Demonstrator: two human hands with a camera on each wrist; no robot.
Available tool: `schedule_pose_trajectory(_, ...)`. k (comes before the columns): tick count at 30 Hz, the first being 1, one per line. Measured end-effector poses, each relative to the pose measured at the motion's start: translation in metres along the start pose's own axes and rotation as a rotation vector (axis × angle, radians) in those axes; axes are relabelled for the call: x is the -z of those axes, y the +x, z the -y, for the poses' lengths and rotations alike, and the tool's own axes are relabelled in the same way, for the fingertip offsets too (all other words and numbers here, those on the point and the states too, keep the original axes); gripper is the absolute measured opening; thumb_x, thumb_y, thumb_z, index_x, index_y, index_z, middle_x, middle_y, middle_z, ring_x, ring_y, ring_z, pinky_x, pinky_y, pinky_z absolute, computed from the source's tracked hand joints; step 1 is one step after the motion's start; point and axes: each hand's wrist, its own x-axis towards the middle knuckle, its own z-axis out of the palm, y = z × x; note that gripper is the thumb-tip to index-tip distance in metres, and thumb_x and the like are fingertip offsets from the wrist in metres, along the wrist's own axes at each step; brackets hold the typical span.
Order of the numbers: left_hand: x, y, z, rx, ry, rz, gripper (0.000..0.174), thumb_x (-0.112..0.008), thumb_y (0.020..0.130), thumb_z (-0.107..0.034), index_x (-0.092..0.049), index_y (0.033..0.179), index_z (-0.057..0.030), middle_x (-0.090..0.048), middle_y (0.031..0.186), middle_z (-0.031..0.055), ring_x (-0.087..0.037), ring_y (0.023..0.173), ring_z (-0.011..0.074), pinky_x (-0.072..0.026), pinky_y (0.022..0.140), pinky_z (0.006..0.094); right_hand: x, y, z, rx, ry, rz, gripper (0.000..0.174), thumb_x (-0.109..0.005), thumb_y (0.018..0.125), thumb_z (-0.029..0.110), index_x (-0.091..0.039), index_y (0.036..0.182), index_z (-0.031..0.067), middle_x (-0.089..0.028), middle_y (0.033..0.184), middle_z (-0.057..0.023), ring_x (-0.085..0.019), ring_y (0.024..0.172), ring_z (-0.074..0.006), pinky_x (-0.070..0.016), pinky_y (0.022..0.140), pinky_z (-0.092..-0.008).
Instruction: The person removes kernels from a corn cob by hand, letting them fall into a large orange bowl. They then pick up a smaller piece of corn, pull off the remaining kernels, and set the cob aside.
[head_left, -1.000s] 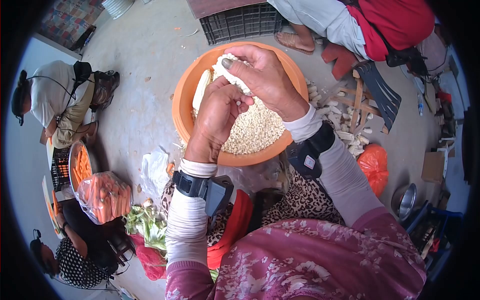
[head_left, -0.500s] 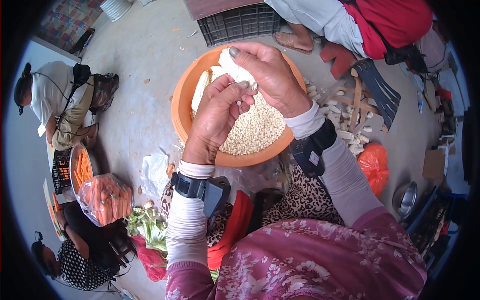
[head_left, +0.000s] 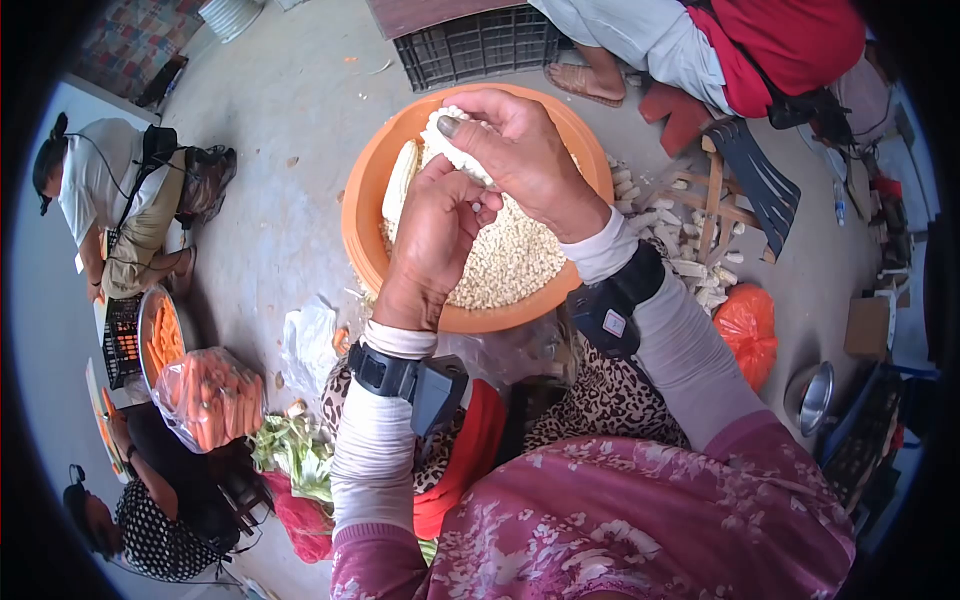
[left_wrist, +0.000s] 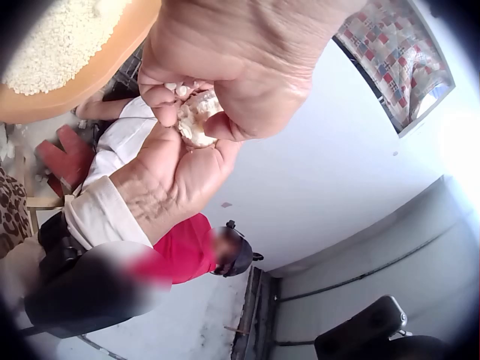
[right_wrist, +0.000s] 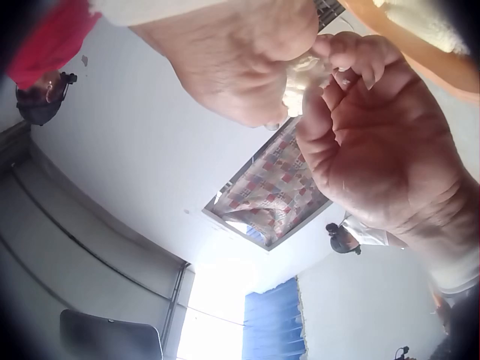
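A partly stripped corn cob [head_left: 452, 138] with pale kernels is held between both hands over an orange basin [head_left: 480, 320]. My right hand [head_left: 535, 165] grips its upper part, thumb lying along the side. Lower down, my left hand [head_left: 425, 245] pinches the near end with thumb and curled fingers. The left wrist view shows the left thumb pressed into the cob [left_wrist: 196, 127] and a few loose kernels [left_wrist: 180, 90] by the fingers. Loose kernels [head_left: 510, 260] fill the basin's bottom, and another whole cob [head_left: 401, 182] leans inside its left wall.
Stripped cobs [head_left: 690, 270] lie heaped on the floor right of the basin, beside a wooden folding stool [head_left: 725, 190] and an orange bag [head_left: 746, 335]. A bag of carrots [head_left: 210, 395] and husks [head_left: 295, 450] are at left. A black crate [head_left: 480, 50] stands beyond.
The right hand tipped the cob and its thumb lifted half a second ago; now the thumb is lower on the cob again. The left hand has shifted slightly right, its thumb tucked in.
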Motion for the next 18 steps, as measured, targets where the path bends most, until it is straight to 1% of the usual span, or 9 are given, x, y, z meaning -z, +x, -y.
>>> schedule_pose_trajectory(1, -0.001, 0.001, 0.002, 0.0, 0.0, 0.0, 0.022, -0.043, 0.08, 0.004, -0.048, 0.101, -0.0002, -0.057, 0.082, 0.0056, -0.058, 0.071, 0.0107, -0.0471, 0.063, 0.0214, -0.001, -0.001, 0.002, 0.0, 0.0, 0.0, 0.039, -0.062, 0.086, 0.021, -0.054, 0.107, -0.01, -0.06, 0.079, -0.0097, -0.052, 0.053, -0.0078, -0.0367, 0.035, -0.0209)
schedule_pose_trajectory(3, -0.001, 0.002, 0.009, -0.059, 0.117, -0.076, 0.022, -0.042, 0.079, 0.004, -0.047, 0.1, 0.0008, -0.055, 0.082, 0.0059, -0.058, 0.073, 0.0123, -0.0477, 0.066, 0.0245, -0.001, -0.001, 0.008, -0.207, 0.021, 0.014, 0.039, -0.061, 0.089, 0.019, -0.052, 0.114, -0.0104, -0.061, 0.092, -0.0084, -0.057, 0.079, -0.0093, -0.0473, 0.064, -0.0212)
schedule_pose_trajectory(4, 0.0, 0.002, 0.009, -0.059, 0.118, -0.077, 0.022, -0.042, 0.079, 0.004, -0.047, 0.1, 0.0008, -0.055, 0.082, 0.0059, -0.058, 0.073, 0.0123, -0.0477, 0.066, 0.0245, -0.002, 0.0, 0.006, -0.207, 0.022, 0.014, 0.039, -0.061, 0.089, 0.019, -0.052, 0.114, -0.0104, -0.061, 0.092, -0.0084, -0.057, 0.079, -0.0093, -0.0473, 0.064, -0.0212)
schedule_pose_trajectory(6, 0.001, 0.001, 0.005, -0.023, 0.103, -0.044, 0.033, -0.042, 0.076, 0.007, -0.047, 0.109, 0.0049, -0.058, 0.091, 0.0095, -0.057, 0.074, 0.0149, -0.0501, 0.071, 0.0267, -0.001, 0.003, 0.002, -0.141, 0.179, -0.052, 0.037, -0.061, 0.086, 0.019, -0.053, 0.108, -0.0104, -0.06, 0.085, -0.0114, -0.055, 0.058, -0.0092, -0.0413, 0.039, -0.0218)
schedule_pose_trajectory(7, 0.002, 0.001, 0.002, -0.023, 0.105, -0.04, 0.033, -0.042, 0.076, 0.007, -0.047, 0.109, 0.0049, -0.058, 0.091, 0.0095, -0.057, 0.074, 0.0149, -0.0501, 0.071, 0.0267, 0.001, 0.004, 0.002, -0.138, 0.178, -0.055, 0.037, -0.061, 0.086, 0.019, -0.053, 0.108, -0.0104, -0.06, 0.085, -0.0114, -0.055, 0.058, -0.0092, -0.0413, 0.039, -0.0218)
schedule_pose_trajectory(9, 0.003, -0.002, -0.005, 0.033, -0.029, 0.12, 0.035, -0.042, 0.077, 0.008, -0.047, 0.112, 0.004, -0.059, 0.094, 0.0115, -0.058, 0.076, 0.0154, -0.0502, 0.072, 0.0269, 0.004, 0.005, 0.002, -0.124, 0.23, -0.097, 0.035, -0.06, 0.087, 0.017, -0.053, 0.108, -0.0106, -0.06, 0.09, -0.0113, -0.058, 0.069, -0.011, -0.0476, 0.052, -0.0229)
schedule_pose_trajectory(10, 0.006, -0.001, -0.006, 0.035, -0.058, 0.17, 0.027, -0.048, 0.085, 0.0, -0.049, 0.111, 0.0017, -0.06, 0.095, 0.0112, -0.059, 0.078, 0.0153, -0.0503, 0.072, 0.0272, 0.006, 0.004, 0.002, -0.124, 0.23, -0.098, 0.035, -0.06, 0.087, 0.017, -0.053, 0.108, -0.0106, -0.06, 0.09, -0.0113, -0.058, 0.069, -0.011, -0.0476, 0.052, -0.0229)
schedule_pose_trajectory(12, 0.005, -0.001, -0.004, 0.026, -0.073, 0.178, 0.024, -0.05, 0.088, -0.005, -0.05, 0.111, 0.0011, -0.061, 0.094, 0.01, -0.059, 0.078, 0.0146, -0.0502, 0.072, 0.0268, 0.01, 0.003, 0.004, -0.135, 0.376, -0.071, 0.033, -0.059, 0.088, 0.016, -0.054, 0.107, -0.0101, -0.06, 0.092, -0.0106, -0.058, 0.079, -0.0122, -0.0493, 0.065, -0.0241)
schedule_pose_trajectory(18, -0.002, 0.0, 0.003, -0.043, 0.126, 0.057, 0.02, -0.051, 0.093, -0.01, -0.052, 0.11, -0.0004, -0.061, 0.091, 0.0065, -0.058, 0.079, 0.0116, -0.0499, 0.073, 0.0247, 0.011, 0.005, 0.001, -0.157, 0.491, -0.096, 0.03, -0.06, 0.088, 0.015, -0.054, 0.106, -0.0082, -0.06, 0.091, -0.0092, -0.058, 0.079, -0.0123, -0.0491, 0.066, -0.0246)
